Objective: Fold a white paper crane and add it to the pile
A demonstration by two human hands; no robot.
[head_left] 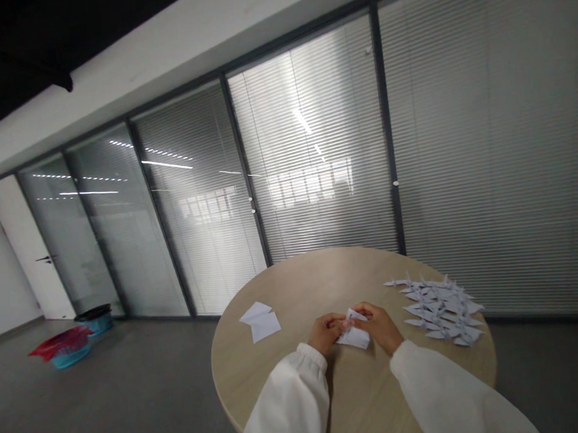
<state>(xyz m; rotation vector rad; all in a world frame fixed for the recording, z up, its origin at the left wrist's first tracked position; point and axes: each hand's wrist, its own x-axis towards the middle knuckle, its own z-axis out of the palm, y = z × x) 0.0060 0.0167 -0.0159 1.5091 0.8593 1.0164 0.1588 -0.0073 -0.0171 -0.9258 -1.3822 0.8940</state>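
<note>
Between my two hands is a partly folded sheet of white paper point(355, 338), held just over the middle of the round table point(294, 285). My left hand point(325, 332) pinches its left side, fingers bent together. From the right, my right hand point(380, 325) grips its upper edge with thumb and fingers closed. The fingers hide part of the folds. To the left lie white paper sheets point(261, 322) with creases. A cluster of several folded paper cranes point(441, 308) covers the table's right side.
Behind the table runs a glass partition with blinds point(313, 142). On the floor at left stand a blue basket with a red liner point(71, 354) and another with a black liner point(98, 322). A white door point(28, 248) is at far left.
</note>
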